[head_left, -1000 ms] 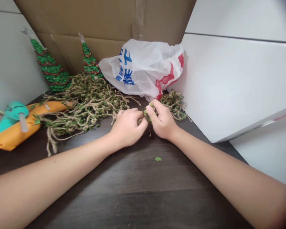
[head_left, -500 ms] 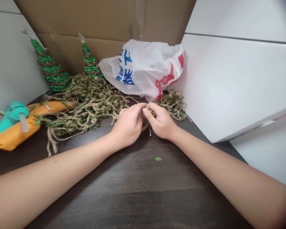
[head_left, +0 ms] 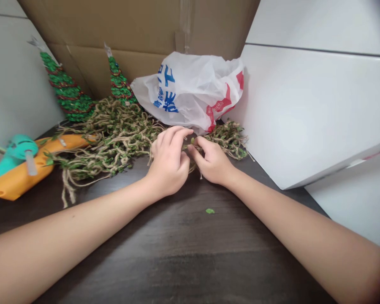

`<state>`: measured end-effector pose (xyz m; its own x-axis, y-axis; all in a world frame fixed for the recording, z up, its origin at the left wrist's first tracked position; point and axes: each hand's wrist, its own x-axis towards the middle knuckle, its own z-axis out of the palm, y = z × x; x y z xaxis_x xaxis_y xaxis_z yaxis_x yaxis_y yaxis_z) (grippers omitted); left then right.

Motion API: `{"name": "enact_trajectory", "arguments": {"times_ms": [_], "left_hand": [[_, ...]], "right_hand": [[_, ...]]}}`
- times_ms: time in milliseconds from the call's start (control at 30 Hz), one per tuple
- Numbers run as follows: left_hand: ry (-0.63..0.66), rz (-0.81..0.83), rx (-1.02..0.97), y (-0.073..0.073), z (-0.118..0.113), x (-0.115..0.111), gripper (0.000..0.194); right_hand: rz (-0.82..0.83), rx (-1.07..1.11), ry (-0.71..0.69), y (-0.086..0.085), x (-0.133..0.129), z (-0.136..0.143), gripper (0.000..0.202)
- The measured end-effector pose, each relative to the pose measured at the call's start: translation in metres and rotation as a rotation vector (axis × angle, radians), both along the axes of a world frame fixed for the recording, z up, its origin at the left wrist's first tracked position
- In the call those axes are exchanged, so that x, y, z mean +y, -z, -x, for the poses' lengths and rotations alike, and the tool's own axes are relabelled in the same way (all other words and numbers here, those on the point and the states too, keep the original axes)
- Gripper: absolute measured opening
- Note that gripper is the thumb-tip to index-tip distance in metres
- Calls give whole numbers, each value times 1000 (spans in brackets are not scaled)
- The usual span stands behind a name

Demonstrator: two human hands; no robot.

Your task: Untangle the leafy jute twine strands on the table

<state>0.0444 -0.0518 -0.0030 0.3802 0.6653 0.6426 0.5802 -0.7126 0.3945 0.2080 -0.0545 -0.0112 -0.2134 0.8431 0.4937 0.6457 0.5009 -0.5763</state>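
Observation:
My right hand (head_left: pixel 211 161) pinches leafy jute twine between thumb and forefinger, and a small green leaf (head_left: pixel 192 141) pokes up at the fingertips. Close beside it on the left is my left hand (head_left: pixel 170 162), its fingers stretched forward and apart from the thumb. The back of that hand hides part of the twine. A big tangle of leafy twine (head_left: pixel 123 139) spreads out to the left of my hands. More leafy twine (head_left: pixel 230 137) lies just beyond my right hand.
A white plastic bag (head_left: pixel 199 90) stands behind my hands against cardboard (head_left: pixel 114 21). Two tinsel trees (head_left: pixel 68 95) are at back left. A turquoise glue gun (head_left: pixel 17 152) rests on an orange holder (head_left: pixel 28 179). A loose leaf (head_left: pixel 210 211) lies on the dark table (head_left: pixel 164 245). A white box (head_left: pixel 304 118) stands right.
The fingers of my left hand have lifted and straightened, drawing away from the right fingertips. My right hand has stayed nearly in place, holding the twine.

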Motion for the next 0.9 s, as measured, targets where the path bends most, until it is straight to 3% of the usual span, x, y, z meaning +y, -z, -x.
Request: {"name": "enact_trajectory", "arguments": {"times_ms": [133, 333, 600, 733, 900], "left_hand": [[190, 0, 93, 5, 0, 2, 51], [19, 130, 125, 5, 2, 7, 36], [-57, 141, 154, 1, 1, 4, 25], [10, 197, 188, -5, -2, 3, 30], [148, 211, -8, -10, 0, 1, 36]], "right_hand": [[2, 48, -119, 1, 1, -1, 22], [22, 63, -135, -3, -3, 0, 24], [-26, 112, -42, -2, -4, -1, 19], [-63, 140, -32, -2, -3, -1, 19], [-78, 115, -42, -1, 0, -2, 21]]}}
